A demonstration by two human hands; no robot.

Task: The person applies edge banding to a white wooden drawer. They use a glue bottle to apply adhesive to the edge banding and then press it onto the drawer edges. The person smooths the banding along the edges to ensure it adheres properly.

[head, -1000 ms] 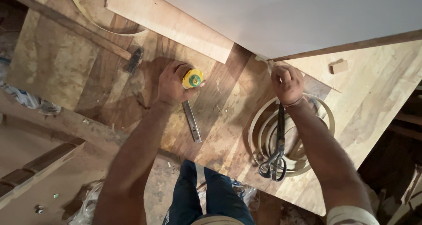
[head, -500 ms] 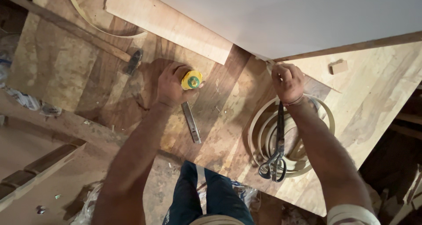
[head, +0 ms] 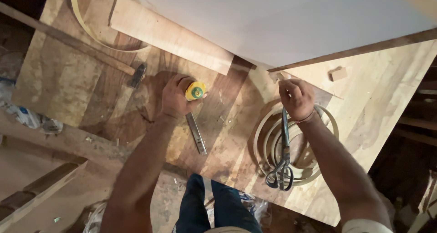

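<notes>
Neither hand had shifted noticeably since the earlier frames. Left hand (head: 174,96) gripped the yellow tape measure (head: 195,91) on the wooden worktop (head: 378,101), fingers curled around it. Right hand (head: 297,98) pinched the tape's end by the white sheet (head: 291,23); slack fingers risked the tape snapping back.

I saw a bench of rough wooden boards (head: 68,78). A large white sheet (head: 282,19) covered its far right part, and a pale plank (head: 173,37) lay along that sheet's left edge. A hammer (head: 136,73) rested by the far left corner beside a curved wooden hoop (head: 84,26). Nested wooden rings (head: 314,164) lay at the near edge with dark shears (head: 283,160) across them. A flat metal bar (head: 196,133) lay mid-bench, and a small wooden block (head: 337,73) sat toward the right edge.
</notes>
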